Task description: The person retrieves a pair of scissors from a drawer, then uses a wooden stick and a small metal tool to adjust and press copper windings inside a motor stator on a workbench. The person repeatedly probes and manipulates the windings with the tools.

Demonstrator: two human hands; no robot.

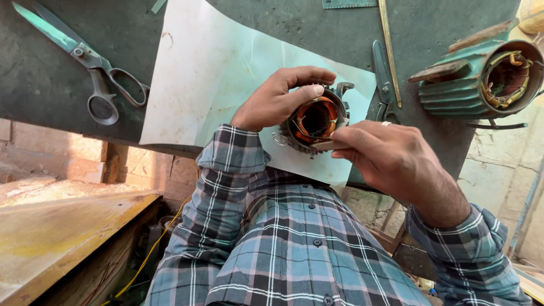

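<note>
My left hand (272,102) grips the small stator (314,120) by its rim, above the counter (56,73); my right hand (391,158) pinches an insulating strip (331,141) at its edge. I judge steady support and shallow, aligned insertion best.

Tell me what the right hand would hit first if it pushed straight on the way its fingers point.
Probably the round copper-wound motor stator, which the right hand already touches at its rim; the left hand lies beyond.

Dark workbench (45,85), brick wall (85,153) below, sunlit wooden board (56,226).
</note>
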